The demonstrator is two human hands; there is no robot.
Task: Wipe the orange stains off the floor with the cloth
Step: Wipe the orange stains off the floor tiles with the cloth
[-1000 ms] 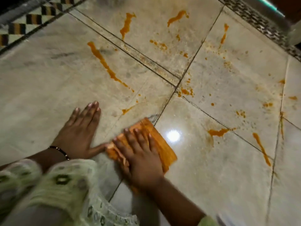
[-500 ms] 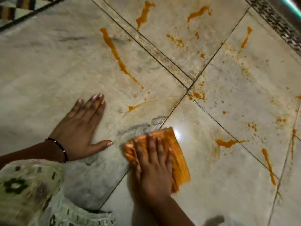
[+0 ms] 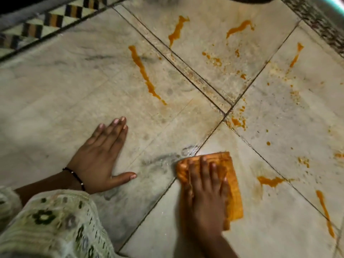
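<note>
Cloth (image 3: 233, 185) partly hidden under flat right hand (image 3: 206, 192); sleeve (image 3: 55, 226) blurred.

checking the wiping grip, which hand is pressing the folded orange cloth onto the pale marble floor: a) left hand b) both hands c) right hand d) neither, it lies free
c: the right hand lies flat with fingers spread on the folded orange cloth, while the left hand is planted palm-down on bare pale marble floor, apart from the cloth.
</note>
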